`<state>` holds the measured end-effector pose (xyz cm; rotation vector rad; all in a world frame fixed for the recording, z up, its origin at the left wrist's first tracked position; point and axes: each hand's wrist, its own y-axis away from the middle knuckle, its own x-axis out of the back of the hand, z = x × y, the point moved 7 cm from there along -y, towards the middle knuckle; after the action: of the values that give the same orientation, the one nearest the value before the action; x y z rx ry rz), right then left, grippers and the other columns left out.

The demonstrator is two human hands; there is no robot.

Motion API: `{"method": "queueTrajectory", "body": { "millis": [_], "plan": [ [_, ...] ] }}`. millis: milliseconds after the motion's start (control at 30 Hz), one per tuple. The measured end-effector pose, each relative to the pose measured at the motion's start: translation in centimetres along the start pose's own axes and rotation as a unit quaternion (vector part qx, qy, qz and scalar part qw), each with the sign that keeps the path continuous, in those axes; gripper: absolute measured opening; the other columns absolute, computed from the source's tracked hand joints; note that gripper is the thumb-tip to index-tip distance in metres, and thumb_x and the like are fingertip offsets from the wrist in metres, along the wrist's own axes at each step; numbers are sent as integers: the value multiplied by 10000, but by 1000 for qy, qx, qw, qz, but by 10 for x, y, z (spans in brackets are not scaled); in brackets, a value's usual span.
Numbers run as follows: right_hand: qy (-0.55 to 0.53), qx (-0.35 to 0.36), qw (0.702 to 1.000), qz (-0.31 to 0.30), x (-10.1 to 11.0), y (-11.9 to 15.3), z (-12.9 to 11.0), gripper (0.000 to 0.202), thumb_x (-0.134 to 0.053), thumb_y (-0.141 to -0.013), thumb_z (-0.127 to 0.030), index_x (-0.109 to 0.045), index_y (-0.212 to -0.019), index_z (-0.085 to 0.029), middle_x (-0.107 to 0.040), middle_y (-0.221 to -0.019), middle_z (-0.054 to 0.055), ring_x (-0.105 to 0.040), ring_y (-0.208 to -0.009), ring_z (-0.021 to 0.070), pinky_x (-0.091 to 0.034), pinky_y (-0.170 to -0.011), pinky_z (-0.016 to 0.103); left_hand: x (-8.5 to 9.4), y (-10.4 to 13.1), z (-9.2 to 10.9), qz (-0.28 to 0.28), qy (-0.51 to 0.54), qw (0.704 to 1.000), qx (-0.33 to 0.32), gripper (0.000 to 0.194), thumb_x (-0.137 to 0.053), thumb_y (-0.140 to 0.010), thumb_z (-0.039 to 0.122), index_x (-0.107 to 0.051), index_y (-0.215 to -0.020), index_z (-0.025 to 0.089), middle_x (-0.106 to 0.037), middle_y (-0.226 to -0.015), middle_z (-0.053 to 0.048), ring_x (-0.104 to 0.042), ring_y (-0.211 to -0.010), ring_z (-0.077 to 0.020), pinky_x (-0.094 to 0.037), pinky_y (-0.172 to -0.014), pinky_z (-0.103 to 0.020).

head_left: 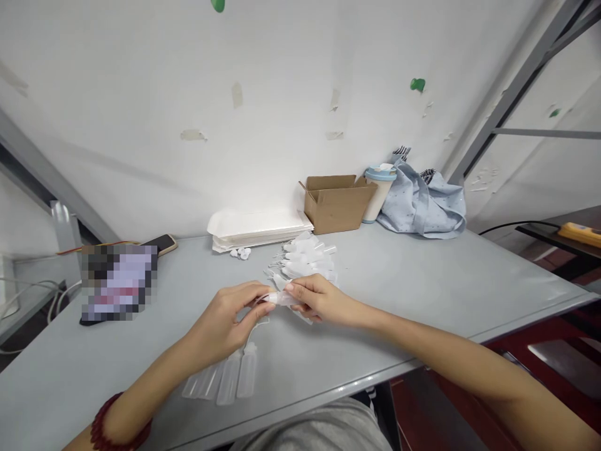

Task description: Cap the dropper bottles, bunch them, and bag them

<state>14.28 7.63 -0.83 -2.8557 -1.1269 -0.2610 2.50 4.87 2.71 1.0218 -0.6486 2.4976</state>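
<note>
A small translucent plastic squeeze bottle [284, 299] lies sideways above the table between my two hands. My right hand [323, 302] is closed around its body. At the bottle's white cap end, my left hand [233, 318] pinches with thumb and fingers; a thin tip or strand shows by the fingers. Just beyond my hands sits a pile of similar bottles [307, 254] with thin pointed tips. Several more bottles [229, 381] lie side by side near the front edge, partly hidden by my left forearm. A few small white caps [241, 254] rest behind.
Against the wall stand a stack of white trays [258, 230], an open cardboard box [339, 210], a lidded cup [379, 194] and a light blue cloth bag [422, 203]. On the left of the grey table [399, 282] lie a phone [164, 244] and a pixelated item [119, 282].
</note>
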Motion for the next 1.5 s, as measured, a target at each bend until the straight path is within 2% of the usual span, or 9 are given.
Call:
{"method": "queueTrajectory", "body": {
  "millis": [100,233,500,667,900,1067,1133,1267,1500],
  "plan": [
    [-90,-41,995,-26,-2,-3,9,416,-452,-848,-543,-403,-649,-181,-350,-552,-67,-271,-390,49,-261,-371,204,0,1,2,26,-24,999,-27,190,-450,-882,249,-617,-924,167,-626,-766,-44,-528,-658,-147,-404,-619,-233],
    [75,43,996,22,1,-1,-3,425,-373,-915,-464,-404,-603,-177,-388,-518,-48,-358,-439,72,-314,-459,217,-3,-1,-6,-6,15,1000,25,213,-467,-883,313,-626,-887,172,-632,-778,-32,-556,-709,-154,-425,-643,-224],
    [385,258,881,100,-10,14,-19,252,-311,-948,-274,-522,-958,-136,-584,-752,69,-501,-639,148,-379,-584,249,-10,-1,-7,-57,75,994,53,309,-428,-900,316,-588,-696,148,-527,-612,18,-504,-589,-110,-397,-555,-194],
    [311,195,925,94,-4,11,-23,305,-292,-952,-284,-484,-748,-163,-507,-654,10,-445,-582,115,-351,-574,235,-6,2,1,4,8,1000,-29,267,-440,-905,267,-579,-709,149,-541,-622,3,-487,-576,-110,-381,-544,-206],
    [33,-45,998,-31,-1,0,3,388,-360,-919,-429,-339,-615,-190,-302,-509,-75,-282,-425,59,-254,-429,200,-13,8,8,44,-81,986,-138,185,-428,-915,179,-571,-801,153,-521,-652,-8,-439,-568,-112,-337,-536,-223],
    [75,-3,997,9,2,-2,3,373,-374,-916,-405,-408,-625,-174,-382,-523,-54,-358,-450,75,-310,-460,213,-12,5,1,25,-63,995,-76,194,-456,-898,232,-591,-786,151,-554,-667,-11,-468,-586,-114,-357,-550,-218],
    [207,89,972,71,6,2,-9,303,-418,-910,-370,-522,-737,-145,-502,-613,-8,-439,-537,96,-353,-532,225,-8,2,-6,16,-37,999,-10,247,-476,-885,293,-596,-724,150,-552,-639,-2,-479,-587,-115,-363,-542,-212],
    [411,270,863,116,-4,15,-27,268,-389,-936,-329,-550,-961,-116,-580,-747,59,-502,-642,136,-392,-582,244,-8,0,-16,-27,68,993,91,337,-475,-871,395,-604,-682,148,-525,-594,20,-500,-584,-115,-390,-548,-205],
    [546,345,748,153,-14,19,-26,330,-262,-984,-332,-515,-950,-123,-586,-688,48,-507,-569,130,-326,-464,228,-13,1,-16,-50,131,984,107,356,-469,-871,386,-576,-629,148,-491,-560,32,-478,-544,-102,-375,-528,-198]
  ]
}}
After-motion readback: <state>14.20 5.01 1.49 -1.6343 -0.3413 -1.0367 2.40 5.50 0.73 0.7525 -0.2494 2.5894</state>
